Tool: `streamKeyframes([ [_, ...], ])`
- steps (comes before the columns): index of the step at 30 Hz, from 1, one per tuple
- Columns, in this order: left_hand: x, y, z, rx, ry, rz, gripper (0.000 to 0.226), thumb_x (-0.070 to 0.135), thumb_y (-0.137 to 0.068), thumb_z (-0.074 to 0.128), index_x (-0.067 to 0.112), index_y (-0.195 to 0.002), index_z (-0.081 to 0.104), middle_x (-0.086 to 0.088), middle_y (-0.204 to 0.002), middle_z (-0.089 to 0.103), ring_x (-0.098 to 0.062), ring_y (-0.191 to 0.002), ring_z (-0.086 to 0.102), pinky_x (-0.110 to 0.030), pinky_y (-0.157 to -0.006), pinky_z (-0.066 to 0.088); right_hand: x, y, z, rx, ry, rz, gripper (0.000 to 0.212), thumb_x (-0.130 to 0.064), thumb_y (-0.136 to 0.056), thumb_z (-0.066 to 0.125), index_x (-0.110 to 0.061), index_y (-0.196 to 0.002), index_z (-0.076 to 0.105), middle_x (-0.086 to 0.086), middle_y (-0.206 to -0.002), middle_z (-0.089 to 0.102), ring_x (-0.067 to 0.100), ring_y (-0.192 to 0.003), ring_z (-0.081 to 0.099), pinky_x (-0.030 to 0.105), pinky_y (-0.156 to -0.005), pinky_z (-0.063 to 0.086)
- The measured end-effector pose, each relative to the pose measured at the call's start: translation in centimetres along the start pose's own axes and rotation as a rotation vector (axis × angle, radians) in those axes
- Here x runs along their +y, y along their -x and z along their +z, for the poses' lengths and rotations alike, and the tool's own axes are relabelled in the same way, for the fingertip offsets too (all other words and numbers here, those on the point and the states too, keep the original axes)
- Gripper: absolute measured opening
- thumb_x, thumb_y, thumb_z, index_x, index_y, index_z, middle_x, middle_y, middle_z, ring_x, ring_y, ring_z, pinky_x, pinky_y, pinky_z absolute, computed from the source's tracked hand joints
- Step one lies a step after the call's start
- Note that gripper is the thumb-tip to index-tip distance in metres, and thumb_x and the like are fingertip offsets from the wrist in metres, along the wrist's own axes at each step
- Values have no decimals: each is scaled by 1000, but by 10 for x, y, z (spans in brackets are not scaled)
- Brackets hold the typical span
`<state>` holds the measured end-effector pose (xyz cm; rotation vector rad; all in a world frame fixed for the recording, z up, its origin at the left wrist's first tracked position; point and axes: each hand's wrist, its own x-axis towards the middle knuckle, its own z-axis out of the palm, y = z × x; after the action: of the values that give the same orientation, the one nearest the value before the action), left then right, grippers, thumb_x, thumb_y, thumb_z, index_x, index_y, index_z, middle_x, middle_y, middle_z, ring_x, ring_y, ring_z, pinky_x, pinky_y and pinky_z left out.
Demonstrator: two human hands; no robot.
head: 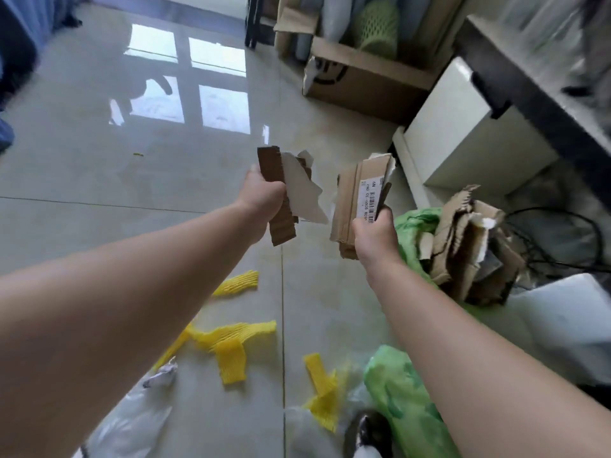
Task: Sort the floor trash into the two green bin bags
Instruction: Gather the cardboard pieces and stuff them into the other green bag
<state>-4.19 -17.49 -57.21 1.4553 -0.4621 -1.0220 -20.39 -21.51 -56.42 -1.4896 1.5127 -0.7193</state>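
Observation:
My left hand (261,203) grips a torn brown-and-white cardboard piece (291,190) held upright over the floor. My right hand (375,239) grips a folded cardboard piece with a barcode label (357,196), just left of a green bin bag (413,233) stuffed with torn cardboard scraps (469,246). A second green bin bag (403,401) lies at the bottom right under my right forearm. Yellow foam net pieces (231,338) and another yellow net (322,388) lie on the tiles below my arms.
Clear plastic wrap (132,421) lies at the bottom left. A white cabinet (463,133) and dark shelf frame (529,94) stand at right, with black cables (562,239) beside them. An open cardboard box (363,77) sits at the back. A shoe (367,431) shows at bottom.

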Motion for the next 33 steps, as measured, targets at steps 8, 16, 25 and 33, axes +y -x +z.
streamKeyframes([
  [8, 27, 66, 162, -306, -37, 83, 37, -3, -84, 48, 12, -118, 51, -15, -107, 62, -33, -98, 63, -53, -79, 56, -6, 5, -167, 214, 199, -72, 22, -7, -87, 40, -11, -107, 47, 4, -98, 55, 27, -79, 51, 28, -66, 35],
  [16, 25, 85, 273, -469, -55, 117, 40, -1, -84, 56, 12, -121, 58, -11, -100, 68, -31, -89, 66, -52, -87, 54, 22, -14, -230, 296, 71, -130, 23, -12, -90, 46, -15, -112, 50, 0, -103, 60, 24, -93, 55, 30, -78, 42],
  [25, -25, 58, 286, -400, -270, 176, 42, 3, -78, 67, 19, -116, 60, -7, -107, 69, -21, -98, 67, -41, -89, 55, 74, -46, -212, 212, 139, -121, 23, -22, -91, 52, -16, -113, 52, 7, -104, 66, 30, -95, 62, 34, -77, 48],
  [33, -53, 52, 294, -333, -499, 277, 37, 26, -73, 68, 36, -108, 64, 10, -88, 70, -16, -91, 68, -37, -85, 54, 102, -67, -196, 116, 204, -205, 44, -24, -86, 48, -30, -129, 45, 3, -121, 60, 22, -112, 57, 37, -97, 46],
])
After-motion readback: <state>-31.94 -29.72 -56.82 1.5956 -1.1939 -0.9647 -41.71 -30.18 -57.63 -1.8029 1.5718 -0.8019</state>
